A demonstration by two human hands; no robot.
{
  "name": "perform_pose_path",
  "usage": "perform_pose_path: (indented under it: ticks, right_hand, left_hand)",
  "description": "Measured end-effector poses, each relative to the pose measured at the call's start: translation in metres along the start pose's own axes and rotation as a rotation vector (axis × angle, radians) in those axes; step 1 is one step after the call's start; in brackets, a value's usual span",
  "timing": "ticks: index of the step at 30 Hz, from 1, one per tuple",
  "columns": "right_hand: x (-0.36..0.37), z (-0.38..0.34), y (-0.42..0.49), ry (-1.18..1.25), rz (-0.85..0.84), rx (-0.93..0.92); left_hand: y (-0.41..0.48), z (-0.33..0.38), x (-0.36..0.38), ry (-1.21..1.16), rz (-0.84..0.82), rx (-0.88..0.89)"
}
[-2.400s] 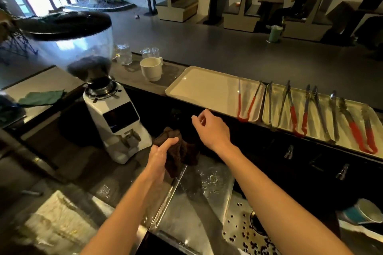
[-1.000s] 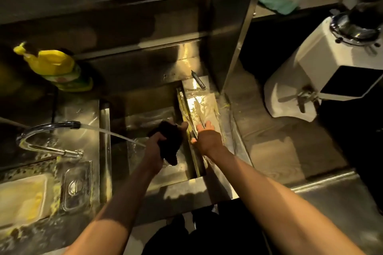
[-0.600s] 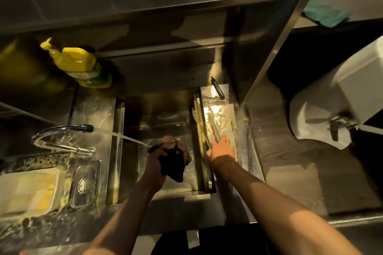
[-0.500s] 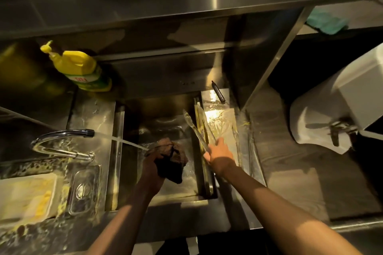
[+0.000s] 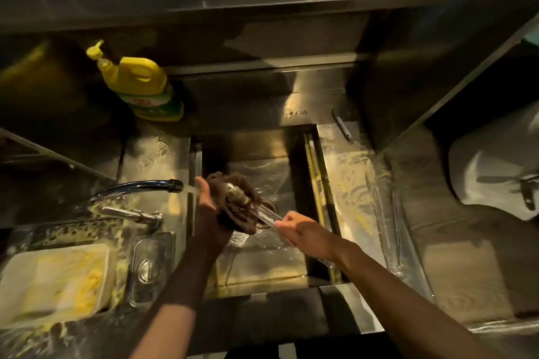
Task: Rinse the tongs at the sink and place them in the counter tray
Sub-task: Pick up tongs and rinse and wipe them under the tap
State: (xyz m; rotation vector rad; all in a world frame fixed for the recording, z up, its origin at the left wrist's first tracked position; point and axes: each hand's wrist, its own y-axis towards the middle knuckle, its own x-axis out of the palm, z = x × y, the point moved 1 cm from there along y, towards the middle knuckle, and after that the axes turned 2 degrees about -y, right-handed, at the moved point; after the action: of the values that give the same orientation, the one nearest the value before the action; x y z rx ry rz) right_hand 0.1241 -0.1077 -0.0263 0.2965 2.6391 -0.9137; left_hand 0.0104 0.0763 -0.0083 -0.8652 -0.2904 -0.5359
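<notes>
Over the steel sink [image 5: 262, 271], my right hand [image 5: 294, 227] grips one end of a pair of metal tongs [image 5: 267, 214]. Their other end lies in a dark brown cloth [image 5: 236, 204] bunched in my left hand [image 5: 207, 204]. The cloth wraps around the tong tips. Water runs from the chrome tap [image 5: 140, 186] onto my left hand and the cloth. The counter tray is out of view.
A yellow detergent bottle [image 5: 140, 84] stands behind the sink at the left. More tongs [image 5: 385, 213] lie on the wet drainboard to the right. A soapy white tray [image 5: 55, 280] sits at the lower left. A white grinder [image 5: 495, 166] stands at the far right.
My right hand lifted the tongs off the drainboard and swung them left over the basin into the cloth. My left hand rose with the cloth to the water stream.
</notes>
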Motion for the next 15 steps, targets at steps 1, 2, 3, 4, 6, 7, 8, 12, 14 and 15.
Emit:
perform_pose_path:
  ticks: [1, 2, 3, 4, 6, 7, 8, 12, 14, 15]
  right_hand:
    - [0.008, -0.006, 0.005, -0.043, -0.024, -0.005]
    - [0.015, -0.010, 0.010, -0.065, -0.041, 0.001]
    - [0.019, -0.011, 0.015, -0.071, -0.028, 0.015]
    - [0.022, -0.013, 0.020, -0.053, -0.004, 0.042]
    - [0.018, -0.011, 0.029, -0.092, 0.041, 0.078]
    - [0.016, -0.009, 0.036, -0.162, 0.055, 0.075]
    - [0.016, -0.009, 0.042, -0.230, 0.065, 0.071]
    - [0.039, -0.016, 0.050, -0.279, 0.070, 0.086]
    - [0.036, -0.015, 0.049, -0.337, 0.033, 0.049]
    - [0.028, -0.015, 0.051, -0.386, 0.022, 0.037]
  left_hand:
    - [0.001, 0.001, 0.001, 0.034, 0.049, 0.018]
    - [0.005, 0.002, 0.000, 0.063, 0.114, 0.006]
    - [0.008, 0.003, 0.000, 0.106, 0.169, -0.020]
    - [0.014, 0.004, -0.004, 0.147, 0.186, -0.034]
    - [0.022, 0.005, -0.011, 0.249, 0.238, 0.008]
    - [0.026, 0.005, -0.016, 0.254, 0.293, 0.050]
    - [0.028, 0.003, -0.017, 0.208, 0.321, 0.090]
    - [0.042, -0.001, -0.023, 0.108, 0.451, 0.077]
    - [0.043, 0.004, -0.029, 0.209, 0.400, 0.077]
    - [0.045, 0.004, -0.032, 0.232, 0.369, 0.097]
